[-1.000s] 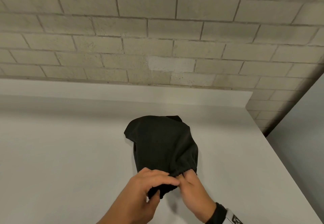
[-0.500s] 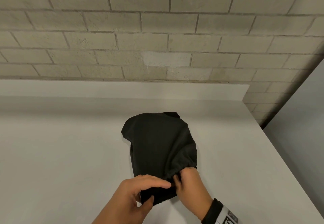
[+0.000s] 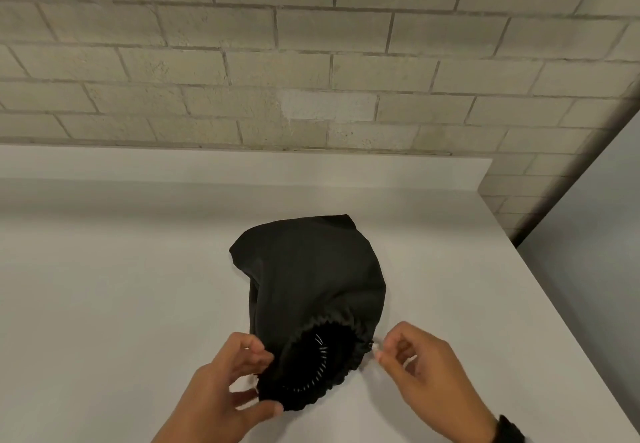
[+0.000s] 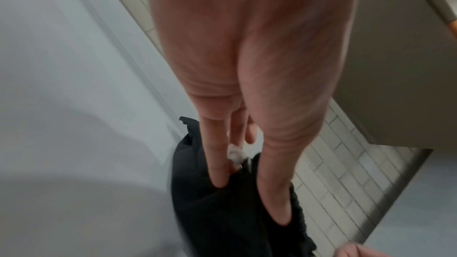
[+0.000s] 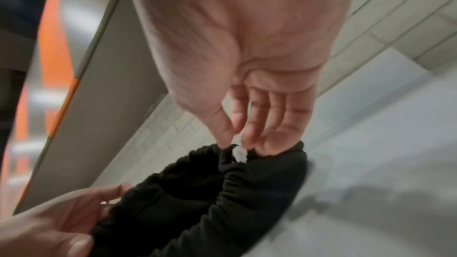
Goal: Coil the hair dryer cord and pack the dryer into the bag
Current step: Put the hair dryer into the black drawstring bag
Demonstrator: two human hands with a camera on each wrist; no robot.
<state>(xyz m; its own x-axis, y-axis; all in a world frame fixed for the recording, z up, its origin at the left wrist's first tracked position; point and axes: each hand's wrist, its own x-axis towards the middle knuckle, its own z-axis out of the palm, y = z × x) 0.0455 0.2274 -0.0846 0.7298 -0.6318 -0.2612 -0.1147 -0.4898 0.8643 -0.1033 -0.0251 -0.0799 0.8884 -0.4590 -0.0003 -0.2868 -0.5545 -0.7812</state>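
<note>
Fingers (image 3: 254, 354) at both sides of bag (image 3: 311, 269) mouth

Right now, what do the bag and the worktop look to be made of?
Bag: soft matte black woven cloth, judging by the gathered, ruffled mouth held by the left hand and right hand; possibly polyester. Worktop: smooth, hard pale grey surface with a dull sheen, likely laminate or solid surface.

Black drawstring bag (image 3: 311, 280) lies bulging on desk (image 3: 104, 304), gathered mouth half open, dryer grille (image 3: 320, 361) visible inside.
</note>
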